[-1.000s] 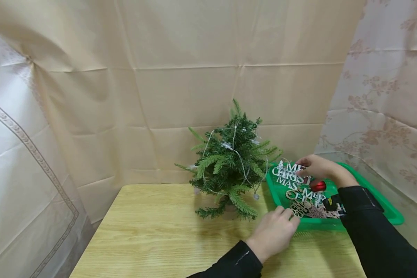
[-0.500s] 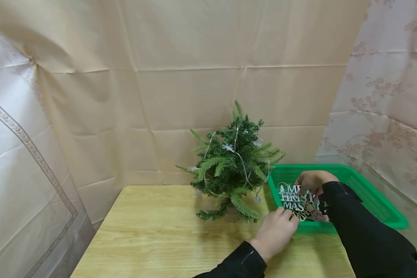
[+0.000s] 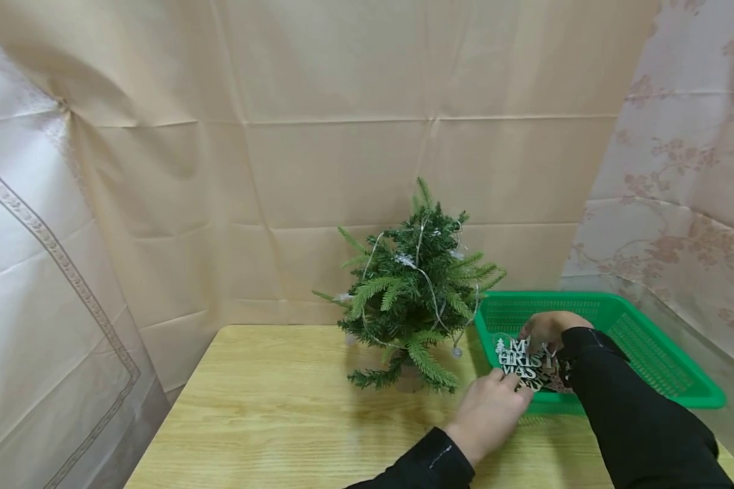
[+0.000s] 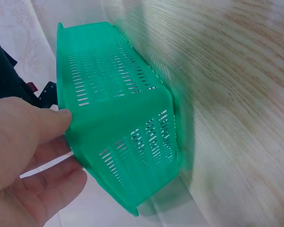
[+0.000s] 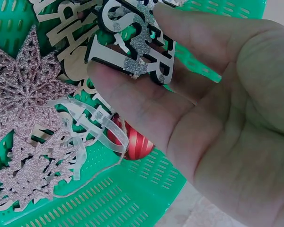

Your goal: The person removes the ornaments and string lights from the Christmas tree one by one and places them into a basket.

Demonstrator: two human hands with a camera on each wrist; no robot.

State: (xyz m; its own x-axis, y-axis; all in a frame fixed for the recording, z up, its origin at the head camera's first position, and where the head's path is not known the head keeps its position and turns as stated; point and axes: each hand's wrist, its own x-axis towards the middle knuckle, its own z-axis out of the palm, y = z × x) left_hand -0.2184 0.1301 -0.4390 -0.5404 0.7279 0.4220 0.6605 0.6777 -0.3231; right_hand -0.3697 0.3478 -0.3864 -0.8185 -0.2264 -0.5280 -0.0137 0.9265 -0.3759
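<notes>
A silver lettered Christmas ornament (image 5: 142, 45), its cut-out words edged in black and partly glittered, is set low inside the green plastic basket (image 4: 123, 111). It is pinched by the right hand (image 3: 549, 329), thumb on one edge and fingertips beneath, the palm turned toward the wrist camera. The near left corner of the basket rim is gripped by the left hand (image 3: 489, 413), with the thumb pressed against the outside and the fingers curled. In the right wrist view, a pink glitter star (image 5: 31, 85), a wooden lettered ornament (image 5: 73, 47) and a striped red ball (image 5: 139, 144) are revealed; in the head view, these are mostly covered. Farther back, snowflake string lights (image 3: 405, 260) are draped over a small Christmas tree (image 3: 382, 288), backed by beige cloth (image 3: 318, 170).
</notes>
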